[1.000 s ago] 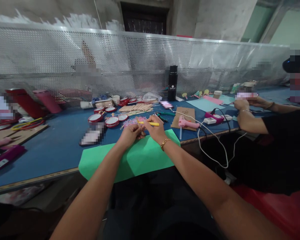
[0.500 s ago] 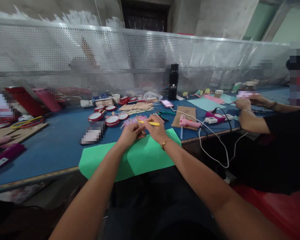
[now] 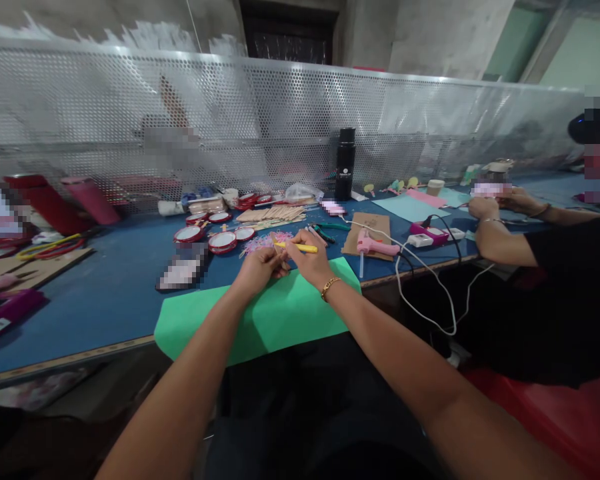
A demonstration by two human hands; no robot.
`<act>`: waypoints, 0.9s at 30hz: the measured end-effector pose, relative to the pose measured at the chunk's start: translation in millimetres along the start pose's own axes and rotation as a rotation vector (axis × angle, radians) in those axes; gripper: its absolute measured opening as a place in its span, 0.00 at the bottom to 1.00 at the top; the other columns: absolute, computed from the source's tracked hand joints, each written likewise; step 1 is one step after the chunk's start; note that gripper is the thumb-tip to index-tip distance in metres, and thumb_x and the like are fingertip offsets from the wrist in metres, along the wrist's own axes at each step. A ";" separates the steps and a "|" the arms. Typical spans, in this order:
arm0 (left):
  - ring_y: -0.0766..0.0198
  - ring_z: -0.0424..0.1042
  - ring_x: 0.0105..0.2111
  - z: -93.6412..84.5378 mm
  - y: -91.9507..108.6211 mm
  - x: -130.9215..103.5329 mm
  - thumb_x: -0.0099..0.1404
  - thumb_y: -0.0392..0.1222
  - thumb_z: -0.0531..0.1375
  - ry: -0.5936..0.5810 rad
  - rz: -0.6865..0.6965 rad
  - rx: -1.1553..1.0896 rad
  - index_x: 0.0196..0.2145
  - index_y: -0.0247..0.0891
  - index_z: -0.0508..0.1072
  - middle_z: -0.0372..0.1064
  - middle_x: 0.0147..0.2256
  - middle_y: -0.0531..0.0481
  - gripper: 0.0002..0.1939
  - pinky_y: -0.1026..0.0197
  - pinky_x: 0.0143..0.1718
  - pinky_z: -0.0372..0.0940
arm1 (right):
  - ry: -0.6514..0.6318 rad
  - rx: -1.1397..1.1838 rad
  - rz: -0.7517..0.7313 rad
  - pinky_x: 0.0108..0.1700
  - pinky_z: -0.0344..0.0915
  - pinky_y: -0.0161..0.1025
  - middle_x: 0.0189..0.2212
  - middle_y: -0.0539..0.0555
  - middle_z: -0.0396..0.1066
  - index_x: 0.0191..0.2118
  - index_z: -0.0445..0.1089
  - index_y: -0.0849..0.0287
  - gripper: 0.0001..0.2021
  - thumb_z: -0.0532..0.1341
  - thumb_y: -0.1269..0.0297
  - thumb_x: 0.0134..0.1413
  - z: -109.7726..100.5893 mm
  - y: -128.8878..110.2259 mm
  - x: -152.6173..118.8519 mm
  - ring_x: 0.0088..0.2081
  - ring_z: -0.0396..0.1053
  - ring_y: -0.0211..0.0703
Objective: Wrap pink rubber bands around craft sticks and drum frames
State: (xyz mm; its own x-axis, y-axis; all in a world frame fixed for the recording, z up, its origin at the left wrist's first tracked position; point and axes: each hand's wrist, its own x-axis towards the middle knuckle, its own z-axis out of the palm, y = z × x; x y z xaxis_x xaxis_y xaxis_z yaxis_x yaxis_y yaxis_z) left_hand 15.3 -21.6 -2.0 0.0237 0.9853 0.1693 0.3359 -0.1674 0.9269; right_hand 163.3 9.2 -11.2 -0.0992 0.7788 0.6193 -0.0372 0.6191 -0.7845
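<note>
My right hand (image 3: 311,261), a gold chain bracelet at its wrist, grips a yellow pen (image 3: 306,249) whose tip points left toward the other hand. My left hand (image 3: 257,268) is closed in a pinch just beside that tip. What its fingers hold is too small and too hidden to name. Both hands are over the far edge of a green sheet (image 3: 295,313), which hangs past the table's front edge. Right behind the fingers lies a heap of thin pink and purple strips (image 3: 260,245).
Small red-and-white drums (image 3: 223,241) and wooden sticks (image 3: 270,215) lie behind on the blue table (image 3: 115,280). To the right are a pink glue gun (image 3: 377,245), cables and a power strip (image 3: 433,233). A black bottle (image 3: 345,167) stands behind. A co-worker's hands (image 3: 485,210) work farther right.
The view has shifted very slightly. Both hands and the yellow pen keep nearly the same place and grip.
</note>
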 end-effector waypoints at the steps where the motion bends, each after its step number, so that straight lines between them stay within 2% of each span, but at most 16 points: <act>1: 0.65 0.70 0.22 -0.2 -0.1 0.1 0.54 0.63 0.68 0.002 -0.006 0.003 0.25 0.37 0.73 0.74 0.22 0.48 0.24 0.62 0.26 0.67 | 0.015 -0.005 -0.002 0.36 0.61 0.37 0.25 0.47 0.66 0.26 0.63 0.53 0.09 0.60 0.60 0.55 0.2 1.6 0.5 0.30 0.63 0.39; 5: 0.65 0.70 0.21 -0.7 -0.4 0.0 0.54 0.62 0.68 0.006 -0.014 0.007 0.25 0.37 0.74 0.74 0.22 0.48 0.24 0.62 0.26 0.67 | 0.073 0.015 0.016 0.34 0.60 0.37 0.24 0.46 0.65 0.27 0.62 0.53 0.09 0.59 0.59 0.54 0.5 5.4 1.4 0.29 0.63 0.39; 10: 0.65 0.69 0.21 -0.8 -2.0 0.8 0.54 0.64 0.68 0.001 0.009 0.001 0.24 0.37 0.73 0.73 0.21 0.48 0.25 0.62 0.26 0.66 | -0.007 -0.017 -0.031 0.37 0.62 0.38 0.26 0.47 0.67 0.26 0.63 0.53 0.09 0.59 0.59 0.55 0.0 3.1 0.9 0.31 0.64 0.40; 16: 0.65 0.69 0.21 -1.2 -3.6 1.5 0.55 0.62 0.67 0.009 -0.017 0.014 0.25 0.37 0.74 0.74 0.23 0.49 0.23 0.62 0.26 0.66 | 0.081 0.015 0.022 0.34 0.61 0.37 0.25 0.47 0.65 0.26 0.63 0.53 0.08 0.59 0.60 0.54 1.1 4.7 1.9 0.29 0.63 0.40; 23: 0.65 0.69 0.21 -0.4 -1.3 0.1 0.54 0.63 0.68 -0.007 0.014 -0.011 0.23 0.37 0.73 0.72 0.21 0.49 0.24 0.62 0.26 0.66 | 0.004 -0.004 -0.029 0.36 0.61 0.38 0.25 0.47 0.66 0.25 0.63 0.53 0.10 0.59 0.60 0.55 -0.4 -0.4 0.5 0.31 0.63 0.40; 27: 0.64 0.71 0.22 -0.7 0.4 -0.4 0.54 0.62 0.68 -0.003 -0.016 0.009 0.25 0.37 0.74 0.73 0.22 0.48 0.23 0.61 0.27 0.67 | 0.061 0.006 0.028 0.35 0.61 0.37 0.24 0.46 0.66 0.27 0.62 0.53 0.09 0.59 0.59 0.54 0.6 4.6 1.5 0.29 0.62 0.40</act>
State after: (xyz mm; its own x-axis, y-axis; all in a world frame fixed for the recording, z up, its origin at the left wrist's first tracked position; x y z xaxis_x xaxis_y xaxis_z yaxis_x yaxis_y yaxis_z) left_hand 14.7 -22.1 -1.5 0.0209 0.9879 0.1534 0.3446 -0.1512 0.9265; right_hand 162.3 13.2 -14.0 -0.0393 0.8006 0.5979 -0.0409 0.5965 -0.8015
